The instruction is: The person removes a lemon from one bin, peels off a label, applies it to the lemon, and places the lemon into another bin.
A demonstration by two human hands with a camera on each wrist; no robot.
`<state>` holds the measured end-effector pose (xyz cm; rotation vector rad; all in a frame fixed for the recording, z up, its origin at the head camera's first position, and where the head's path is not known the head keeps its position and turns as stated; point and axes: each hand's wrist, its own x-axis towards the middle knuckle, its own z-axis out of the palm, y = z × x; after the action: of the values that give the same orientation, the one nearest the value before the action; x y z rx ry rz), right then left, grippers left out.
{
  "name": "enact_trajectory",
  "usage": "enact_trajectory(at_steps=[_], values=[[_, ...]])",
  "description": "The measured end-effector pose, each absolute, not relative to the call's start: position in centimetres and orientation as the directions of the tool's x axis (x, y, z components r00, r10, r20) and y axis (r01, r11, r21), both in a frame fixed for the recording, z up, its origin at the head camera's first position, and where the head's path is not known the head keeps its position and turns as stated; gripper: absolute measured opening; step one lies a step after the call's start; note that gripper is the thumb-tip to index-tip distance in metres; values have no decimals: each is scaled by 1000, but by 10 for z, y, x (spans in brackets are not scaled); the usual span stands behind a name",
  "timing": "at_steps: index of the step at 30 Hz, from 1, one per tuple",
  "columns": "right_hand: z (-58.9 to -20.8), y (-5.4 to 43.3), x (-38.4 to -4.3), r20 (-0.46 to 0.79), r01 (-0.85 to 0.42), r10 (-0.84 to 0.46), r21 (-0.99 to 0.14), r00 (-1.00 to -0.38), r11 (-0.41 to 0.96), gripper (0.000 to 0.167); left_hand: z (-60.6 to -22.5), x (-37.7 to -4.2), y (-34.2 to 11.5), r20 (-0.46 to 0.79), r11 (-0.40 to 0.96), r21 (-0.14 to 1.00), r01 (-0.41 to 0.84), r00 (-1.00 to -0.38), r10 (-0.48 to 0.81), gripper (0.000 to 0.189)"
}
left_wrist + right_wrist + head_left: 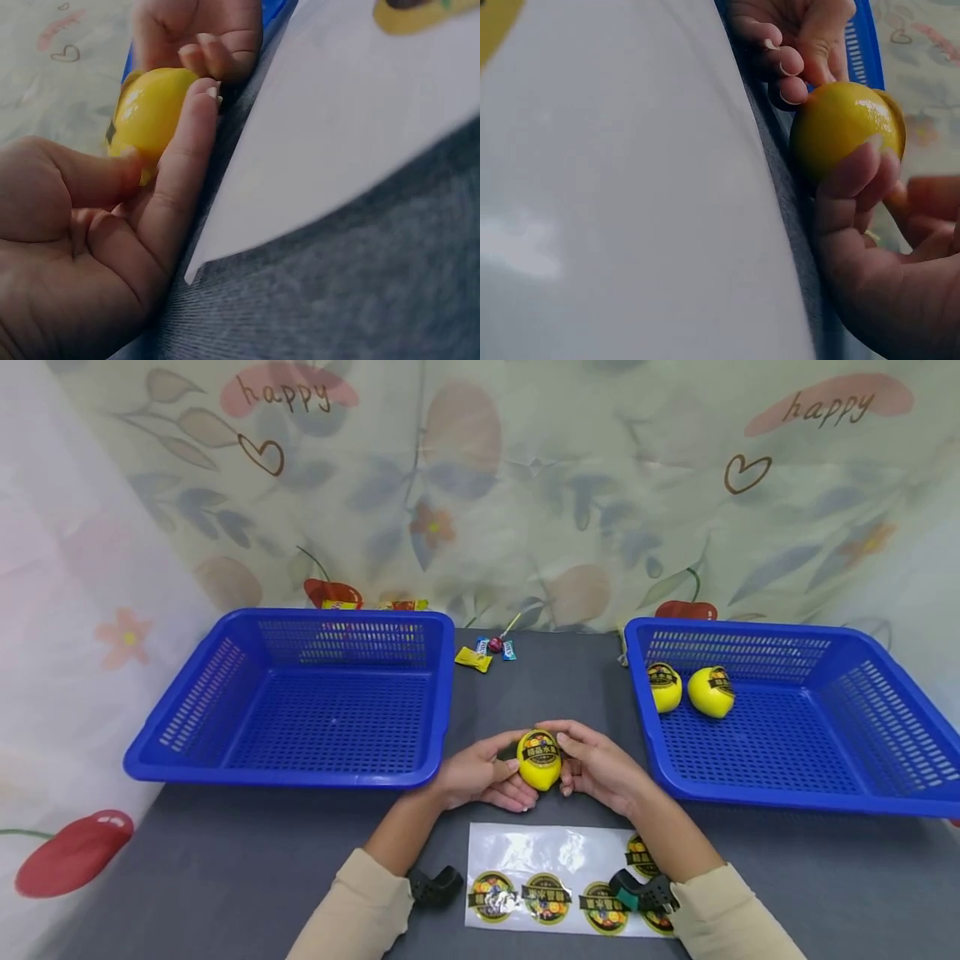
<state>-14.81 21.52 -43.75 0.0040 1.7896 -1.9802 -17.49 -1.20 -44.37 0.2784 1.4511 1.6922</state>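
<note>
A yellow lemon (542, 774) is held between both hands above the table, a round black-and-gold fruit sticker (542, 748) on its upper face. My left hand (480, 774) grips it from the left, thumb on the near side and fingers beneath. From the right, my right hand (603, 772) pinches it, thumb at the sticker's edge. In the right wrist view, the fingers of that hand curl against the lemon (832, 127); the sticker's edge stands slightly off the skin. Below the hands lies a white sheet (555, 846) bearing several matching stickers, partly covered by the right forearm.
A blue basket (438, 710) stands at left. Another blue basket (652, 752) at right contains two lemons (711, 692) with stickers. Between them at the back lie wrapped sweets (473, 659) and a lollipop (496, 645). A patterned curtain (525, 527) hangs behind the grey table.
</note>
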Motion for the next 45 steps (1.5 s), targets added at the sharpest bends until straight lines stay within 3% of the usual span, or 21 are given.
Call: enact_trajectory(at_steps=[4, 8, 15, 19, 26, 29, 37, 45], values=[[-428, 211, -143, -209, 114, -299, -945, -931, 306, 56, -442, -175, -10, -368, 97, 892, -442, -584, 724, 58], [-420, 204, -138, -55, -136, -302, -806, -952, 575, 75, -441, -172, -7, -363, 138, 917, -375, -637, 680, 61], [-398, 192, -132, 63, -272, -280, -514, -958, 814, 60, -439, -166, -6, -320, 216, 947, -236, -711, 626, 58], [-369, 199, -125, 95, -308, -296, -428, -950, 850, 60, -438, -164, -6, -315, 238, 948, -211, -728, 609, 51], [-303, 259, -131, 19, -250, -288, -549, -958, 797, 63, -440, -164, -5, -304, 226, 952, -207, -737, 604, 44], [-289, 295, -140, -31, -193, -244, -519, -969, 833, 66, -441, -165, -6, -297, 221, 954, -202, -740, 604, 42], [-323, 348, -156, -142, -170, -209, -247, -967, 954, 63, -445, -167, -6, -292, 208, 956, -206, -742, 604, 41], [-355, 352, -160, -226, -218, -287, -284, -931, 934, 58, -446, -167, -7, -293, 209, 955, -208, -745, 599, 40]])
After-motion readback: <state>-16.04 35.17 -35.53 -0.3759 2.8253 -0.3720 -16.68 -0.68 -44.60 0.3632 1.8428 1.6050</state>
